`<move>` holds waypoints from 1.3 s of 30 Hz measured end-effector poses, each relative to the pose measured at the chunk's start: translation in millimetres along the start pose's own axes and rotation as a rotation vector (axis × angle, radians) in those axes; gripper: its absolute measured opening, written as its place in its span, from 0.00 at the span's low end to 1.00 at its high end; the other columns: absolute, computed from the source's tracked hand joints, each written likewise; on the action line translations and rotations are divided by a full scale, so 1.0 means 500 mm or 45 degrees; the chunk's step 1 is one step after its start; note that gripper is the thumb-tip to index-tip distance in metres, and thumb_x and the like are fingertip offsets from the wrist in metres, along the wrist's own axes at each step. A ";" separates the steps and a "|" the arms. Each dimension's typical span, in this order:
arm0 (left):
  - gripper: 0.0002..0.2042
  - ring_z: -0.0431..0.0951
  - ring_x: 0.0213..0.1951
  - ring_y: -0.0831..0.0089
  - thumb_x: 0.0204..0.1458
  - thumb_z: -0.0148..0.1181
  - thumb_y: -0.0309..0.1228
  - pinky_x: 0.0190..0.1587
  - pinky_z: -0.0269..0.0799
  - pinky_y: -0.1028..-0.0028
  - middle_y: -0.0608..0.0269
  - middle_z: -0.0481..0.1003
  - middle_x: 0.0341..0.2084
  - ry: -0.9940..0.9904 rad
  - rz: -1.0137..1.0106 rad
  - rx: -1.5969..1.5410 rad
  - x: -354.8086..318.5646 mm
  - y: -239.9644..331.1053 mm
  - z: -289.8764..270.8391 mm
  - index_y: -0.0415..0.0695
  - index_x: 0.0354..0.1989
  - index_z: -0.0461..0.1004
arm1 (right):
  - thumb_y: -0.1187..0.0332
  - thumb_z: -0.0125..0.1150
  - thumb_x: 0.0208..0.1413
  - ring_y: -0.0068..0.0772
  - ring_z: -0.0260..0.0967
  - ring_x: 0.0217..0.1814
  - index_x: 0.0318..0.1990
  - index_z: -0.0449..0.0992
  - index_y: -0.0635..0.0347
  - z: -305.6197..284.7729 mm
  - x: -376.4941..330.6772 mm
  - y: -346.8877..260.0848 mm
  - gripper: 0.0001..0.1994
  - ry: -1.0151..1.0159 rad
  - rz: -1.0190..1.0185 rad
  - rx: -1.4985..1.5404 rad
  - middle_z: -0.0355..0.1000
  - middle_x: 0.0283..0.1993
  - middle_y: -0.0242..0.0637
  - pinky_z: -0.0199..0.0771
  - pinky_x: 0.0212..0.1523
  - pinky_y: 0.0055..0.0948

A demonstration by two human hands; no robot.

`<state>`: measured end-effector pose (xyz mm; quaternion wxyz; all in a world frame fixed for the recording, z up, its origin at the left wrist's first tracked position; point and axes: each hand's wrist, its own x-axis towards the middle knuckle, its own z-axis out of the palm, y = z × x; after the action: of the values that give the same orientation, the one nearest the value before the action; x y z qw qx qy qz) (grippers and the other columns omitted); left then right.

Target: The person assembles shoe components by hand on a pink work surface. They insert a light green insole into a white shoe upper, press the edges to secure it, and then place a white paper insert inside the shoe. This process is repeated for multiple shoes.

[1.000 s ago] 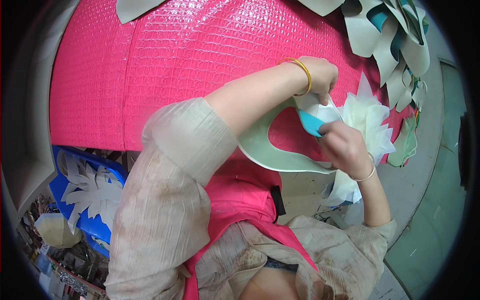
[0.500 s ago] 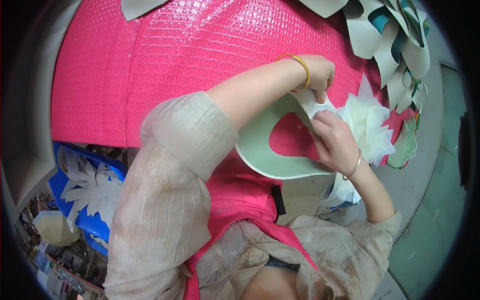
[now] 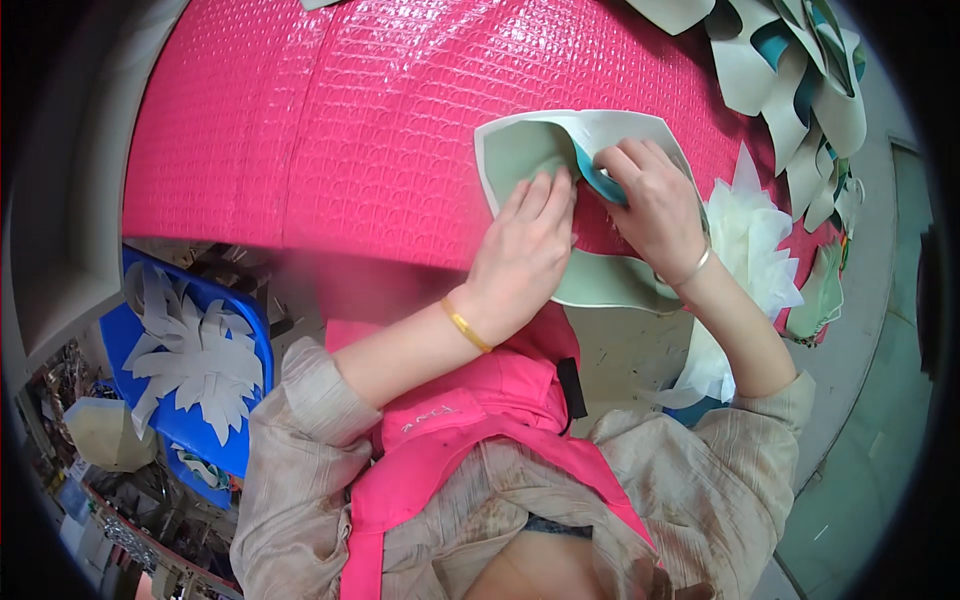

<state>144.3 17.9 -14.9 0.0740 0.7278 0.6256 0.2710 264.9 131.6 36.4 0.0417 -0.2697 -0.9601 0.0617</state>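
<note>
your right hand [image 3: 660,200] has its grip closed: the fingers curl over and the thumb comes up from below, clamped on a teal strip [image 3: 592,178] that runs along the inside of a shaped sheet [image 3: 520,150]. where the thumb meets the strip is partly hidden behind your knuckles. your left hand [image 3: 522,250] has its fingers long and side by side, with the tips against the sheet's pale green face, close to the strip. you have your left thumb mostly out of sight, so i cannot tell whether that grip pinches the sheet or only presses on it. your two hands are near each other but apart, with the strip's lower end between them.

the sheet lies at the near edge of the pink table [image 3: 400,120], right of its middle as you see it. its upper part stands bent, showing a white border, and its lower part curves around an opening where the pink cover shows. just right of your right wrist is a white petalled cluster [image 3: 755,235], and beyond it, a pile of pale cut pieces [image 3: 790,120] at the far right corner. at your left, below the table's edge, a blue bin [image 3: 228,460] holds white leaf-shaped cutouts [image 3: 205,355].
</note>
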 end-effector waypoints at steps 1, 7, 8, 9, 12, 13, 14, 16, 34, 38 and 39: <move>0.21 0.64 0.51 0.57 0.42 0.57 0.28 0.54 0.62 0.67 0.48 0.64 0.48 0.008 -0.033 -0.011 0.002 0.004 0.004 0.30 0.45 0.66 | 0.72 0.61 0.41 0.45 0.67 0.35 0.34 0.70 0.60 0.017 0.003 0.012 0.10 -0.008 0.020 0.040 0.69 0.32 0.40 0.69 0.35 0.36; 0.22 0.63 0.51 0.61 0.42 0.57 0.28 0.54 0.62 0.67 0.55 0.64 0.49 -0.025 0.139 -0.044 0.008 -0.029 0.004 0.33 0.48 0.66 | 0.67 0.61 0.48 0.23 0.69 0.31 0.39 0.71 0.68 0.003 0.019 0.108 0.14 -0.514 0.882 0.960 0.72 0.32 0.38 0.68 0.33 0.26; 0.22 0.64 0.51 0.62 0.42 0.57 0.28 0.54 0.62 0.67 0.56 0.64 0.49 -0.033 0.158 0.002 0.011 -0.030 0.003 0.34 0.48 0.66 | 0.66 0.62 0.48 0.22 0.68 0.31 0.38 0.72 0.68 0.007 0.013 0.105 0.14 -0.448 0.838 0.971 0.72 0.31 0.36 0.68 0.32 0.25; 0.22 0.64 0.51 0.63 0.42 0.57 0.29 0.54 0.62 0.68 0.57 0.64 0.49 -0.041 0.179 0.047 0.013 -0.029 0.003 0.34 0.48 0.66 | 0.66 0.62 0.48 0.22 0.67 0.30 0.36 0.72 0.68 0.014 0.006 0.099 0.14 -0.382 0.796 0.982 0.71 0.30 0.33 0.67 0.31 0.25; 0.22 0.65 0.51 0.64 0.43 0.56 0.30 0.53 0.62 0.69 0.58 0.65 0.48 -0.042 0.216 0.184 0.015 -0.023 0.009 0.36 0.48 0.66 | 0.64 0.63 0.47 0.22 0.66 0.28 0.33 0.72 0.68 0.022 0.002 0.103 0.14 -0.376 0.748 0.849 0.70 0.26 0.34 0.66 0.29 0.26; 0.22 0.65 0.50 0.64 0.43 0.56 0.31 0.53 0.63 0.70 0.58 0.65 0.48 -0.038 0.225 0.230 0.016 -0.022 0.013 0.37 0.49 0.66 | 0.63 0.63 0.47 0.23 0.65 0.27 0.32 0.72 0.68 0.024 0.002 0.107 0.14 -0.405 0.746 0.778 0.70 0.25 0.35 0.66 0.29 0.27; 0.21 0.65 0.50 0.65 0.43 0.56 0.31 0.52 0.63 0.70 0.59 0.66 0.47 -0.003 0.241 0.181 0.013 -0.027 0.015 0.37 0.48 0.67 | 0.62 0.62 0.46 0.29 0.67 0.28 0.31 0.72 0.69 0.022 0.003 0.104 0.15 -0.397 0.728 0.677 0.70 0.25 0.40 0.66 0.30 0.30; 0.21 0.66 0.48 0.65 0.44 0.55 0.32 0.52 0.63 0.70 0.59 0.67 0.46 0.068 0.271 0.084 0.010 -0.044 0.019 0.38 0.48 0.67 | 0.61 0.62 0.45 0.40 0.70 0.30 0.30 0.72 0.71 0.015 0.009 0.096 0.17 -0.382 0.692 0.474 0.70 0.27 0.51 0.67 0.32 0.35; 0.13 0.67 0.41 0.68 0.44 0.52 0.29 0.47 0.65 0.72 0.64 0.67 0.37 0.042 0.368 0.079 0.060 -0.029 0.052 0.38 0.38 0.73 | 0.61 0.65 0.42 0.45 0.71 0.32 0.37 0.71 0.69 0.021 -0.032 0.102 0.20 -0.167 0.645 0.624 0.71 0.31 0.53 0.68 0.34 0.35; 0.14 0.66 0.43 0.69 0.45 0.52 0.29 0.49 0.64 0.72 0.63 0.68 0.38 0.016 0.353 -0.020 0.060 -0.045 0.053 0.38 0.40 0.73 | 0.62 0.67 0.40 0.40 0.73 0.35 0.40 0.70 0.73 0.017 -0.028 0.094 0.24 -0.209 0.616 0.460 0.73 0.33 0.49 0.70 0.37 0.31; 0.15 0.66 0.43 0.69 0.45 0.52 0.30 0.50 0.64 0.71 0.63 0.68 0.40 -0.077 0.348 0.044 0.066 -0.037 0.042 0.38 0.41 0.72 | 0.62 0.67 0.40 0.40 0.73 0.35 0.41 0.69 0.73 0.017 -0.029 0.091 0.24 -0.204 0.603 0.450 0.73 0.33 0.49 0.70 0.38 0.31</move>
<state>140.5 57.9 -30.9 0.0427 0.8153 0.5226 0.2457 299.7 161.9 20.8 -0.0035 -0.4687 -0.8452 0.2567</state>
